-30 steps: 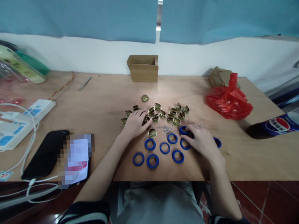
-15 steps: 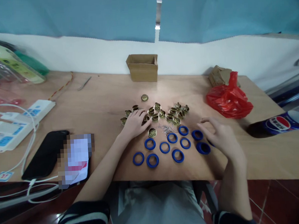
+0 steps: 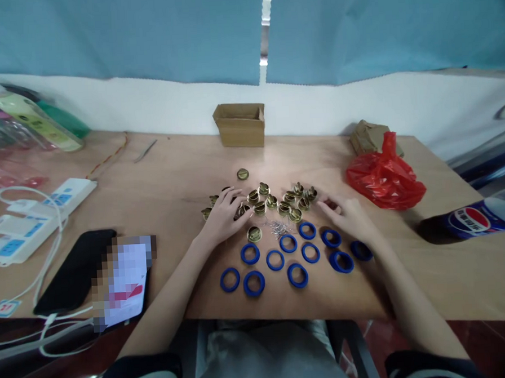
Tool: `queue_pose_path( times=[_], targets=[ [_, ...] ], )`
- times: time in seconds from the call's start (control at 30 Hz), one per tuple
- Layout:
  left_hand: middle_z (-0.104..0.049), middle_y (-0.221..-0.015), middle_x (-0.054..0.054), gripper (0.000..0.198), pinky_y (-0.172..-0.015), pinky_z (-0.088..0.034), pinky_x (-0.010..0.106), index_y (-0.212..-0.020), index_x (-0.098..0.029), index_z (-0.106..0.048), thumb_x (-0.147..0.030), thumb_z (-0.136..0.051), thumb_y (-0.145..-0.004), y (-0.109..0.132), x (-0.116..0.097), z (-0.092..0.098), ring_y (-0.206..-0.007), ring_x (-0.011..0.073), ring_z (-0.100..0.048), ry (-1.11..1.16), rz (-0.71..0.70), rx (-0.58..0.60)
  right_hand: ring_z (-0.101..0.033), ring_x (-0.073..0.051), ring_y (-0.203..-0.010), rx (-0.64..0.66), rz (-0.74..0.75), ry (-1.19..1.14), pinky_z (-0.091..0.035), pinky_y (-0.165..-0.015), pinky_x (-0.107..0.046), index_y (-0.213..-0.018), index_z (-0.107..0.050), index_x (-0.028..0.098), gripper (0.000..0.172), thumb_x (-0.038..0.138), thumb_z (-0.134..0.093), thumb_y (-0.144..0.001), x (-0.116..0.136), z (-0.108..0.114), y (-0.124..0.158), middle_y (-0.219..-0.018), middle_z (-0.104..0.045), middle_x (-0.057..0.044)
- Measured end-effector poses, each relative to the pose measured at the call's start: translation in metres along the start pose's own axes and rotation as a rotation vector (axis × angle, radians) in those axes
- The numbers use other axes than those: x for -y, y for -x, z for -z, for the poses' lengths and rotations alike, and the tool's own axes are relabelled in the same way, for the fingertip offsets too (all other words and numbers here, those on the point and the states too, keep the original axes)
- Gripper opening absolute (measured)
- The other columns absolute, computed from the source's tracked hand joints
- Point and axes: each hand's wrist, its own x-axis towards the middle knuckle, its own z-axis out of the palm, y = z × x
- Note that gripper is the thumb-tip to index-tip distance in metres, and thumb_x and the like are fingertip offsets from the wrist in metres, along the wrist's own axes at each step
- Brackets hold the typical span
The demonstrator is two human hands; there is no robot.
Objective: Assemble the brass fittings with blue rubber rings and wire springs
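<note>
Several brass-coloured round metal pieces with raised tabs (image 3: 259,208) lie grouped on the table. My left hand (image 3: 224,215) rests over the left part of this group, its fingers apart and covering some pieces. At the group's right edge hovers my right hand (image 3: 347,213), loosely curled with thumb and fingers apart, close to the rightmost brass piece (image 3: 311,194); I see nothing held in it. Blue rings (image 3: 275,260) are spread nearer to me, some overlapping at the right. Between rings and brass pieces sits a small heap of thin silvery wire-like bits (image 3: 280,228).
An open cardboard box (image 3: 241,132) stands by the wall. To the right are a red plastic bag (image 3: 385,176) and a lying cola bottle (image 3: 470,220). On the left lie a black phone (image 3: 75,271), a lit phone (image 3: 128,280), a power strip (image 3: 38,220) with cables, and tweezers (image 3: 145,151).
My right hand has moved left and forward, from beside the blue rings to the right edge of the brass pieces. My left hand stays over its pieces. The view has tilted up slightly.
</note>
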Motion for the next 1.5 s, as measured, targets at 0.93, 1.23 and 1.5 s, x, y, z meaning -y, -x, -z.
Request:
queue_pose_path(
  times=[0.93,1.23,1.5],
  targets=[
    [-0.078,-0.110,0.008,0.015,-0.095,-0.060,0.042,-0.098,-0.021,-0.070,-0.030,-0.072,-0.086,0.004,-0.023,0.033,-0.106,0.0243,-0.072,0.456,0.078,0.008,-0.066,-0.025,-0.084,0.015,0.241,0.215,-0.049,-0.080,-0.038,-0.095,-0.064,0.021,0.025,0.029,-0.042,-0.105,0.020,-0.018,0.019,-0.088,-0.071,-0.009],
    [-0.077,-0.093,0.006,0.035,-0.070,-0.059,0.027,-0.093,-0.016,-0.071,-0.030,-0.089,-0.067,-0.001,-0.021,0.027,-0.080,0.0176,-0.073,1.150,0.538,-0.038,-0.066,-0.023,-0.078,-0.012,0.330,0.237,-0.048,-0.076,-0.035,-0.094,-0.062,0.019,0.018,0.023,-0.047,-0.103,0.020,-0.020,0.018,-0.085,-0.072,-0.007],
    [-0.078,-0.111,0.012,0.045,-0.086,-0.059,0.031,-0.107,-0.016,-0.078,-0.029,-0.090,-0.065,-0.005,-0.028,0.030,-0.101,0.0251,-0.074,1.313,0.597,0.152,-0.065,-0.024,-0.091,0.071,0.361,-0.012,-0.053,-0.082,-0.038,-0.100,-0.065,0.018,0.016,0.029,-0.054,-0.101,0.030,-0.027,0.021,-0.096,-0.070,-0.009]
  ],
)
